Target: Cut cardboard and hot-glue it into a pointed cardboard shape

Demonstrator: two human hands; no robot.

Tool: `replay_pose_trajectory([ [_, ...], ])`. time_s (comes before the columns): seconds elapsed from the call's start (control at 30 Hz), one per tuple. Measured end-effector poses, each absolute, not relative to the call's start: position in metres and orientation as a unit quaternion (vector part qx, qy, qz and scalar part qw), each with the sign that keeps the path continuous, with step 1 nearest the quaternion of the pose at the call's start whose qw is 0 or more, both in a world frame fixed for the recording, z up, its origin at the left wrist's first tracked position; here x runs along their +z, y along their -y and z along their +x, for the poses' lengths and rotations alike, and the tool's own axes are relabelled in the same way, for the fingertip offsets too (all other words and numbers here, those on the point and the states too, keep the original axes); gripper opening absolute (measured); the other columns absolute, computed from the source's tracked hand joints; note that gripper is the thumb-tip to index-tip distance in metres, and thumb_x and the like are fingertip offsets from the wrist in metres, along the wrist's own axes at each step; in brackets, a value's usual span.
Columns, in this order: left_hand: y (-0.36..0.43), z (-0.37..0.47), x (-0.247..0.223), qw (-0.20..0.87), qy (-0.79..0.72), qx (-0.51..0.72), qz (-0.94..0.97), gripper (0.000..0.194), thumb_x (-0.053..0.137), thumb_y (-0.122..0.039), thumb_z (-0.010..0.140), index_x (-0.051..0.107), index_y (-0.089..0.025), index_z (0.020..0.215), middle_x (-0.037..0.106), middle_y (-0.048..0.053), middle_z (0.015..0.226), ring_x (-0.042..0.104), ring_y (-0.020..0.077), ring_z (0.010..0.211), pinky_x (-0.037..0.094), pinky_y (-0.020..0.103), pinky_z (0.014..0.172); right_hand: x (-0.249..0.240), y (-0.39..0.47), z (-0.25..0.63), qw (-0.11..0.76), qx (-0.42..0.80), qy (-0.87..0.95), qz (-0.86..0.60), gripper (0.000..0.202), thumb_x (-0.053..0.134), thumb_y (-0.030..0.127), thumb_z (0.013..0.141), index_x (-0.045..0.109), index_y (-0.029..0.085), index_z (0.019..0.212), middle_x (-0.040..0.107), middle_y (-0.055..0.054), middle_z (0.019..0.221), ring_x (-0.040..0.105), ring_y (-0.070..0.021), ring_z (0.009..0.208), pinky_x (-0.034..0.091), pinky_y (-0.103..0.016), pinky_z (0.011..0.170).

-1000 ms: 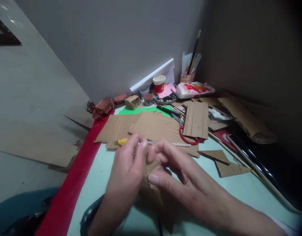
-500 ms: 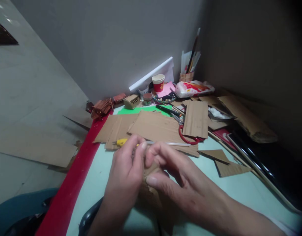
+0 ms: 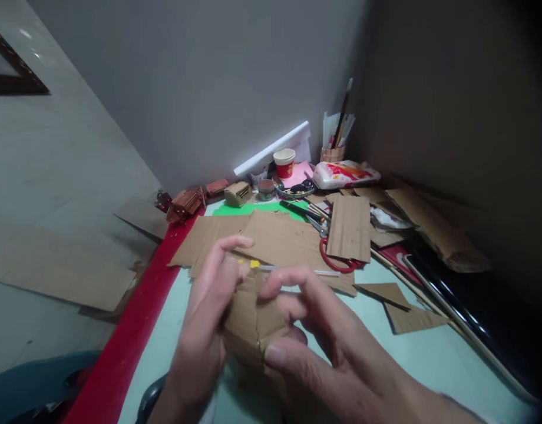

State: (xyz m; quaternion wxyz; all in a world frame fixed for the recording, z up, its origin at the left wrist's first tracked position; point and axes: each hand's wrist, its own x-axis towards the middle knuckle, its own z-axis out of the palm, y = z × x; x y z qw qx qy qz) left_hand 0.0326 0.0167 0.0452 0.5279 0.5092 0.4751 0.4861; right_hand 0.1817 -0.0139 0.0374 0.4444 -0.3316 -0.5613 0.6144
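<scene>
Between my hands is a small folded cardboard piece (image 3: 244,312) with a seam or ridge down its middle; its lower part lies in shadow. My left hand (image 3: 209,306) grips its left side, index finger stretched over the top. On the right side, my right hand (image 3: 315,330) pinches it between thumb and bent fingers. Just beyond lies a yellow-handled tool (image 3: 254,264) with a clear thin shaft, partly hidden by my left hand. Flat cardboard sheets (image 3: 280,235) and red-handled scissors (image 3: 326,256) lie behind it.
Cardboard scraps (image 3: 412,312) and a black glossy case (image 3: 465,306) lie on the right. At the back stand a paper cup (image 3: 284,164), a tissue pack (image 3: 346,175) and a brush holder (image 3: 333,154). A small cardboard model (image 3: 238,194) sits near the red table edge (image 3: 134,330).
My left thumb and index finger have lifted off the top of the cardboard piece, uncovering more of it. The view has tilted up slightly, so the background sits lower.
</scene>
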Motion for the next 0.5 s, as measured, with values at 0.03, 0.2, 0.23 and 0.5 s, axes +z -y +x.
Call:
replay_pose_trajectory([
  [0.03, -0.017, 0.03, 0.046, 0.567, -0.452, 0.493, 0.481, 0.039, 0.05, -0.061, 0.096, 0.065, -0.031, 0.117, 0.055, -0.002, 0.069, 0.054, 0.0159, 0.059, 0.044, 0.026, 0.052, 0.037, 0.014, 0.181, 0.447, 0.616, 0.559, -0.33, 0.024, 0.057, 0.02, 0.087, 0.047, 0.023, 0.108, 0.045, 0.007, 0.069, 0.04, -0.0114, 0.06, 0.031, -0.024, 0.057],
  [0.2, -0.022, 0.016, 0.049, 0.72, -0.345, 0.474, 0.371, 0.065, 0.059, -0.071, 0.084, 0.064, -0.029, 0.134, 0.073, 0.008, 0.091, 0.07, 0.026, 0.075, 0.056, 0.035, 0.063, 0.031, 0.013, 0.185, 0.449, 0.639, 0.542, -0.311, 0.031, 0.062, 0.025, 0.09, 0.047, 0.025, 0.117, 0.055, 0.004, 0.077, 0.053, -0.0147, 0.07, 0.034, -0.027, 0.065],
  [0.23, -0.023, 0.013, 0.05, 0.734, -0.331, 0.467, 0.367, 0.069, 0.058, -0.072, 0.084, 0.062, -0.028, 0.137, 0.075, 0.009, 0.091, 0.071, 0.0274, 0.075, 0.056, 0.035, 0.062, 0.03, 0.013, 0.187, 0.446, 0.646, 0.539, -0.306, 0.033, 0.064, 0.028, 0.091, 0.047, 0.025, 0.119, 0.057, 0.002, 0.08, 0.054, -0.0155, 0.073, 0.035, -0.028, 0.067],
  [0.5, -0.028, 0.009, 0.047, 0.772, -0.299, 0.462, 0.319, 0.05, 0.054, -0.058, 0.094, 0.078, -0.019, 0.111, 0.073, 0.008, 0.072, 0.068, 0.0228, 0.071, 0.055, 0.03, 0.065, 0.033, 0.012, 0.195, 0.452, 0.682, 0.523, -0.239, 0.042, 0.072, 0.033, 0.091, 0.046, 0.028, 0.124, 0.053, 0.004, 0.079, 0.053, -0.0136, 0.074, 0.039, -0.023, 0.065],
])
